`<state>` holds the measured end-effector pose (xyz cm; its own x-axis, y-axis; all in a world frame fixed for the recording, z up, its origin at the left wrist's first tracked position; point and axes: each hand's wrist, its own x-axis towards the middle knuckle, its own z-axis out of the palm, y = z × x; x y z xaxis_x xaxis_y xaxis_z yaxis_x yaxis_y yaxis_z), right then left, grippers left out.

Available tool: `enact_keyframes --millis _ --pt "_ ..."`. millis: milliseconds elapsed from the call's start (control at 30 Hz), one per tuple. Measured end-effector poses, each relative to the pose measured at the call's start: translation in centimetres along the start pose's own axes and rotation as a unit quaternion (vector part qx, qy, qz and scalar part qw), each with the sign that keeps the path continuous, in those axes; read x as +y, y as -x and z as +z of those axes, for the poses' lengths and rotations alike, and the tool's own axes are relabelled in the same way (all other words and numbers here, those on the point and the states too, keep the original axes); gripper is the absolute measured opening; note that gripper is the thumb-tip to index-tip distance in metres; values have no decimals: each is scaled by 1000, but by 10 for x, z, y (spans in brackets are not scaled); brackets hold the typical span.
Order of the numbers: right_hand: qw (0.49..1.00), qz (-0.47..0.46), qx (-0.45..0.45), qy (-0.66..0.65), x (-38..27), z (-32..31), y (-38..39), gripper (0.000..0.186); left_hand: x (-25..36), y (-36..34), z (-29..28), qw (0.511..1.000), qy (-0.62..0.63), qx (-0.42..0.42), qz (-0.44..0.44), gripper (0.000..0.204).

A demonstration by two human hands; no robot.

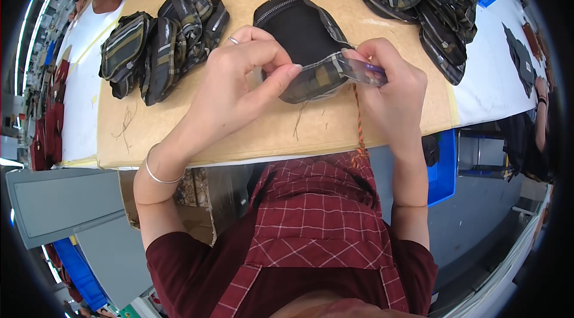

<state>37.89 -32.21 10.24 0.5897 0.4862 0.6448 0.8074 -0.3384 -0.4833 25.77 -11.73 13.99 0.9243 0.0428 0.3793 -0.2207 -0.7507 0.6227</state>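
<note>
A small plaid pouch with a black panel and a metal zipper along its rounded edge lies in front of me. My left hand pinches its near plaid edge between thumb and forefinger. In my right hand is a small purple and clear tool, apparently thread snips, its tip against the right side of the pouch's plaid band. An orange braided cord hangs below that hand. The tool's far end is partly hidden by my fingers.
Plaid zippered pouches lie piled at the left and the upper right. Loose threads are scattered on the tan work surface. Blue bins stand at the right, and a cardboard box sits below the table edge.
</note>
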Motion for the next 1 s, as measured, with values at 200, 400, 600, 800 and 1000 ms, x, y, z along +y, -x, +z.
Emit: enact_keyframes --millis 200,400,600,800,1000 --pt "999 20 -29 19 0 -2 1 16 1 -1 13 987 -113 71 88 15" --pt "993 50 -17 -109 -9 -15 30 26 13 16 16 986 -117 19 115 26" --pt "999 2 -39 -27 -18 -9 63 32 17 27 40 923 -314 94 203 27" --pt "995 -59 -13 80 -20 0 63 28 18 32 39 932 -291 98 195 23" --pt "992 -70 -22 105 -24 -4 61 24 21 32 36 968 -195 106 119 19"
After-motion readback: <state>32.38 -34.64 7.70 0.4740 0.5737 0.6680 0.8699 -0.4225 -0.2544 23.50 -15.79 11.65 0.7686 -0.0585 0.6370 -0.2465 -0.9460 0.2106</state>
